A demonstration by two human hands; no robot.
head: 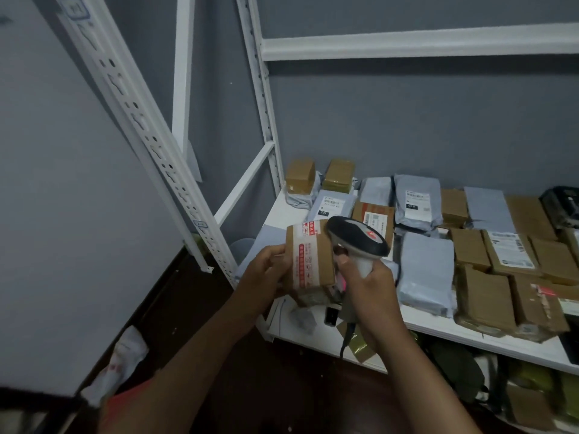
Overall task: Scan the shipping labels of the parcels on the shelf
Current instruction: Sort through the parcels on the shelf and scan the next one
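Left hand [266, 270] grips taped box [308, 261]; right hand [372, 283] grips scanner [357, 242]

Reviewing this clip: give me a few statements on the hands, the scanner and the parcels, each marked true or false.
1. The left hand holds a cardboard box with red-printed tape. True.
2. The right hand is empty. False: it grips the handheld scanner.
3. The held box rests flat on the shelf. False: it is lifted above the shelf's front left corner.
4. Grey mailer bags and brown boxes lie on the shelf. True.
5. The scanner's head is right beside the held box. True.
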